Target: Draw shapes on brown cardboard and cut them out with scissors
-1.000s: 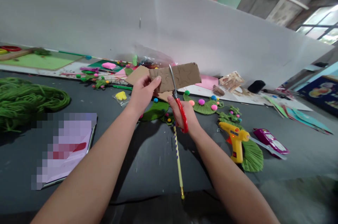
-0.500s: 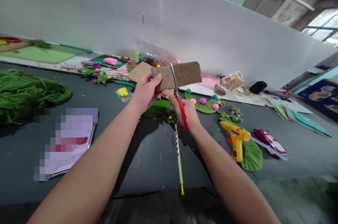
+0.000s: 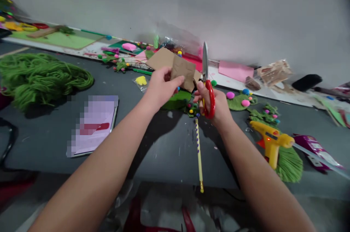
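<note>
My left hand [image 3: 165,86] pinches a small piece of brown cardboard [image 3: 183,71] between thumb and fingers, with faint lines on its face. My right hand [image 3: 216,106] grips a pair of scissors [image 3: 210,99] by its red handles, blades pointing up beside the cardboard and looking closed together. A narrow brown edge shows near my right thumb; I cannot tell whether it is a separate piece. Beneath the hands lie a green leaf shape [image 3: 177,101] and a cluster of small pompoms [image 3: 191,110]. A yellow patterned pencil [image 3: 199,155] points toward the table's front edge.
Green yarn [image 3: 43,77] and a partly blurred phone-like tablet [image 3: 95,126] lie on the left. At right are a yellow glue gun [image 3: 270,141] with its light on, a green yarn-wrapped leaf [image 3: 291,166] and a purple packet [image 3: 314,152]. Pink paper [image 3: 235,71] lies by the wall.
The scissors have come away from across the cardboard and now stand upright to its right. The cardboard in my left hand looks much shorter. The view has shifted.
</note>
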{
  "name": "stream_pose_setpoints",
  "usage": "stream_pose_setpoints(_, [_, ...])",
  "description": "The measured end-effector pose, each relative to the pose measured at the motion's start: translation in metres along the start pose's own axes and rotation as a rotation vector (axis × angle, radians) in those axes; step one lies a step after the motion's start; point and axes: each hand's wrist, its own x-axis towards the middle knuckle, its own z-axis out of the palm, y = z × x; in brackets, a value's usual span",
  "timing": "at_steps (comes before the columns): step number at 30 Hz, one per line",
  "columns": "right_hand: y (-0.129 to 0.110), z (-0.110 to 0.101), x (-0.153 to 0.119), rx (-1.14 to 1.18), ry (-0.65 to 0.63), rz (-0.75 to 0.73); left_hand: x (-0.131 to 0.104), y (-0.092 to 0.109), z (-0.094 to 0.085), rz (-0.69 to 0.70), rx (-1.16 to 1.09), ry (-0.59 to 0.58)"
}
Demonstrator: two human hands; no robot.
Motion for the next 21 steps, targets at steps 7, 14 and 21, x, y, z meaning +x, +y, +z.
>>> stream_pose_setpoints(7, [-0.005,0.009,-0.006,0.302,-0.110,-0.102,-0.037,0.021,-0.031,-0.039,0.565,-0.164])
stream_pose_setpoints(14, [0.001,0.003,-0.001,0.388,-0.024,-0.066,-0.045,0.042,-0.161,-0.677,1.384,0.012])
stream_pose_setpoints(21, [0.005,0.003,0.002,0.371,-0.007,-0.063,-0.020,0.007,-0.164,-0.852,1.392,-0.208])
